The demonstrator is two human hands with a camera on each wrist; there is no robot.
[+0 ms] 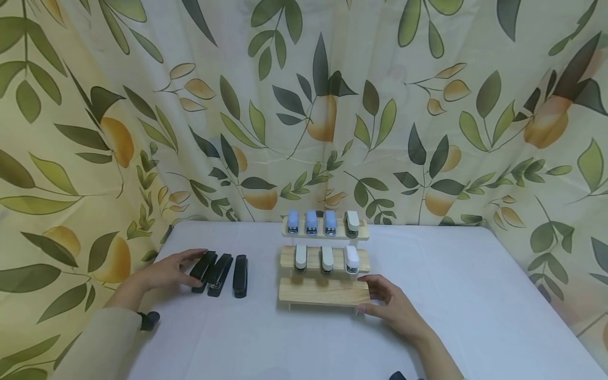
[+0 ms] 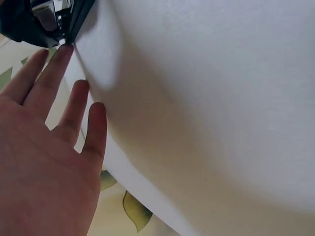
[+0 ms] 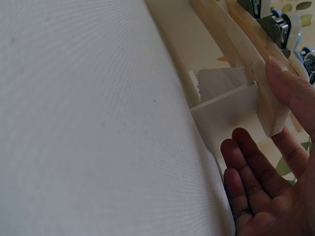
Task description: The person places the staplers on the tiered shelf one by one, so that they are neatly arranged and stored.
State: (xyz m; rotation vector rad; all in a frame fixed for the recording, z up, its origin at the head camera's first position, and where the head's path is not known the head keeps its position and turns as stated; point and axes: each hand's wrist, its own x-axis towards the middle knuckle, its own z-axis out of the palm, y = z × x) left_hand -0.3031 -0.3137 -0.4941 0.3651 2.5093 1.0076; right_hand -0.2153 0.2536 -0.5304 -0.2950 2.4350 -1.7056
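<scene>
My left hand point(image 1: 168, 270) is at the leftmost black stapler point(image 1: 203, 271), thumb by its near end and fingers by its far end. In the left wrist view the fingers are nearly straight, a fingertip touching the stapler point(image 2: 54, 22). Two more black staplers stand to its right: a middle one point(image 1: 220, 275), leaning close, and a separate one point(image 1: 240, 276). My right hand point(image 1: 391, 306) holds the right end of the lowest board of a wooden tiered rack point(image 1: 323, 292). The right wrist view shows the thumb against the board's edge point(image 3: 270, 105), other fingers curled beside the white support point(image 3: 226, 110).
On the top tier stand several small staplers, blue ones point(image 1: 311, 222) and a pale one point(image 1: 352, 224). The middle tier bears pale staplers point(image 1: 327, 258) and a white one point(image 1: 351, 259). A leaf-patterned curtain point(image 1: 304, 132) hangs behind the white table point(image 1: 475, 295).
</scene>
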